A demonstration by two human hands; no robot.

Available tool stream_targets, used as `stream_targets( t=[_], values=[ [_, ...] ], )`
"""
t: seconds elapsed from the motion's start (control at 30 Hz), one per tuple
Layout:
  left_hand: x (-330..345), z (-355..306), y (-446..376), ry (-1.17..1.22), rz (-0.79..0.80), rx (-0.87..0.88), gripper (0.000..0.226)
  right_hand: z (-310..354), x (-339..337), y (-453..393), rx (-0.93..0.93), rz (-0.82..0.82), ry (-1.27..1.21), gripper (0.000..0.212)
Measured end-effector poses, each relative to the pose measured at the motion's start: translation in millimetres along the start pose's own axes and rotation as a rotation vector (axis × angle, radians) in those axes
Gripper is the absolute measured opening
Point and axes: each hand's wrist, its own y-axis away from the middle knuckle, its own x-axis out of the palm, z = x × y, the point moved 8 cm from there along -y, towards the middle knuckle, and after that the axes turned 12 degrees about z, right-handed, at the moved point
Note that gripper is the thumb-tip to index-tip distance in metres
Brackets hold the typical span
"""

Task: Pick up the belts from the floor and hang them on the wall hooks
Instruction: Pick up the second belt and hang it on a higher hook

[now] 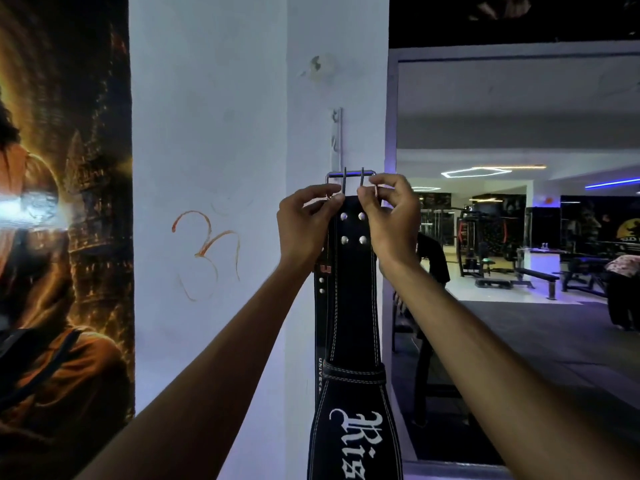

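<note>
A black leather belt [353, 306] with white stitching and white lettering hangs straight down in front of a white pillar. Its metal buckle [350, 178] with two prongs is at the top, just below a white hook rail [337, 140] fixed to the pillar. My left hand [304, 223] pinches the buckle's left side and my right hand [391, 216] pinches its right side. A second black belt [321, 299] hangs on the pillar behind the first, mostly hidden. Whether the buckle sits on a hook I cannot tell.
A large orange-toned poster [62, 237] covers the wall at left. An orange drawn symbol [207, 251] marks the pillar. At right, a big mirror [519, 237] shows gym benches, machines and a person in dark clothes.
</note>
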Motion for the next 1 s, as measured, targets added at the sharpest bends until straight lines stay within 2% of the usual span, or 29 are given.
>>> stream_targets(
  t=[0.13, 0.27, 0.53, 0.77, 0.9, 1.0],
  values=[
    [-12.1, 41.5, -52.3, 0.082, 0.004, 0.020, 0.013, -36.8, 23.0, -35.0, -0.020, -0.022, -0.009, 0.024],
    [-11.6, 74.6, -99.5, 0.085, 0.059, 0.055, 0.013, -77.6, 36.6, -71.1, -0.002, -0.074, -0.010, 0.024],
    [-8.9, 112.8, -186.6, 0.048, 0.013, 0.149, 0.005, -117.2, 53.0, -151.0, -0.027, -0.092, 0.013, 0.027],
    [-6.2, 142.1, -243.7, -0.060, -0.028, 0.099, 0.047, -154.6, 60.8, -207.3, -0.033, -0.134, 0.064, 0.032],
    [-5.2, 145.4, -259.8, -0.076, -0.054, 0.110, 0.040, -166.5, 63.9, -225.6, -0.033, -0.152, 0.040, 0.030],
    [-2.2, 144.8, -270.7, -0.108, -0.052, 0.119, 0.043, -168.2, 63.3, -235.3, -0.044, -0.178, 0.043, 0.028]
  ],
)
